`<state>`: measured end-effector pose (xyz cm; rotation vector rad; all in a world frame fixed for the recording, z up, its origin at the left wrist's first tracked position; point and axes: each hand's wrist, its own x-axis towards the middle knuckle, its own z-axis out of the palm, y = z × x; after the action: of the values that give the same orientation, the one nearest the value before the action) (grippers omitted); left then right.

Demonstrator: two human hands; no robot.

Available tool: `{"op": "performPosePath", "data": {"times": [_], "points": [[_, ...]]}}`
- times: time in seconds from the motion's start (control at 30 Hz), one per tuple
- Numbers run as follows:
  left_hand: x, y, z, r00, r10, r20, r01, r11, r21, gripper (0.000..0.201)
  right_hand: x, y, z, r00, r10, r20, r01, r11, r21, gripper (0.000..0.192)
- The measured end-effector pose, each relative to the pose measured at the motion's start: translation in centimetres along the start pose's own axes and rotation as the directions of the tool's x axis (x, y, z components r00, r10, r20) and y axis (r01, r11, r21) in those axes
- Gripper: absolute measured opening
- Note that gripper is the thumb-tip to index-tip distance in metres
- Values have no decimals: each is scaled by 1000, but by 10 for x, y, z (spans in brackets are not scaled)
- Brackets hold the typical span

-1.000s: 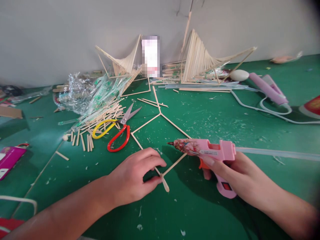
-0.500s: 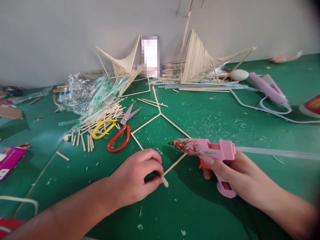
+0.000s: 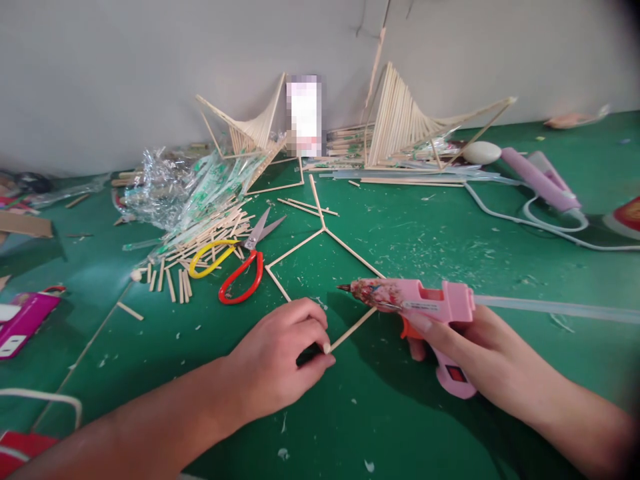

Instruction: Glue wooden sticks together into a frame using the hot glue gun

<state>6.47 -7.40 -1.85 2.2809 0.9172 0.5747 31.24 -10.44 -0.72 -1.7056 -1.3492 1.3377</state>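
My right hand (image 3: 493, 350) grips a pink hot glue gun (image 3: 425, 300), with a finger by its orange trigger. Its dark nozzle points left, above the stick frame, and a long clear glue stick (image 3: 545, 307) runs out of its back. Between the thumb and fingers of my left hand (image 3: 287, 357) is a short wooden stick (image 3: 327, 348), mostly hidden, its pale end showing at the near corner of the frame. That four-sided frame of thin wooden sticks (image 3: 295, 249) lies on the green table, with one more stick rising from its far corner. The gun hides its right corner.
Scissors (image 3: 255, 243) with yellow and red handles lie left of the frame, beside cut sticks (image 3: 183, 287) and crumpled clear wrapping (image 3: 155, 187). Two curved stick models (image 3: 395, 123) and a blurred-out upright panel (image 3: 305, 117) stand along the wall. A lilac corded tool (image 3: 540, 177) lies at right.
The small stick in my left fingers has turned; its end jutted toward me before and now sits at the frame's corner. The glue gun hardly moves, and the whole view shifts slightly.
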Motion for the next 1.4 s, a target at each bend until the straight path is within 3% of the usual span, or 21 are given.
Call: {"op": "performPosePath", "data": {"times": [0.13,0.33,1.13,1.4], "points": [[-2,1,-1,1000,-9,-3,9,1000,2,24,-1,-2,2,1000,7,4,-7,999,52,52],[-2,0,0,1000,18,8,-18,999,-31,6,-1,-3,2,999,46,25,-47,997,57,54],[0,-2,-4,998,22,67,-15,995,-94,19,6,10,-3,995,-55,78,58,998,-31,56],[4,-4,-6,992,50,112,-42,996,-74,17,7,13,-5,997,-21,71,25,998,-52,58]]}}
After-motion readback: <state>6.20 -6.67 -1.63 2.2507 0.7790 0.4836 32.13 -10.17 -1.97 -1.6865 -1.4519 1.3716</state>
